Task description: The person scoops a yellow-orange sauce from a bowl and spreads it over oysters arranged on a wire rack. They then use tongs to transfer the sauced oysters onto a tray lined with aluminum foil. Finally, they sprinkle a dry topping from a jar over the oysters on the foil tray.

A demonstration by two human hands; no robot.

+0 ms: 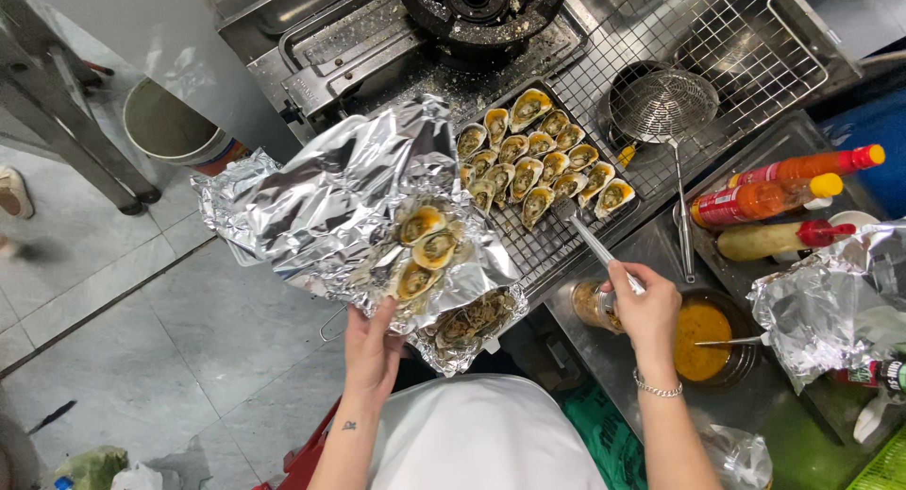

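The left hand [373, 344] is closed under a foil-lined tray [330, 197], held level so its three oysters [420, 249] stay put, while the right hand [646, 306] grips tongs [595, 245] reaching ahead to the grill's oysters [538, 155]

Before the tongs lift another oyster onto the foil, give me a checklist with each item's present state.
1. Left hand supports the foil sheet from below: ok.
2. Foil sheet has free space beside its three oysters: ok.
3. Right hand grips the tongs: ok.
4. Tong tips sit at the oysters on the wire rack: ok; whether they clamp a shell, cannot tell.
5. Foil sheet held level: cannot tell, it is crumpled and tilted upward at the far side.
6. Burner off: cannot tell.
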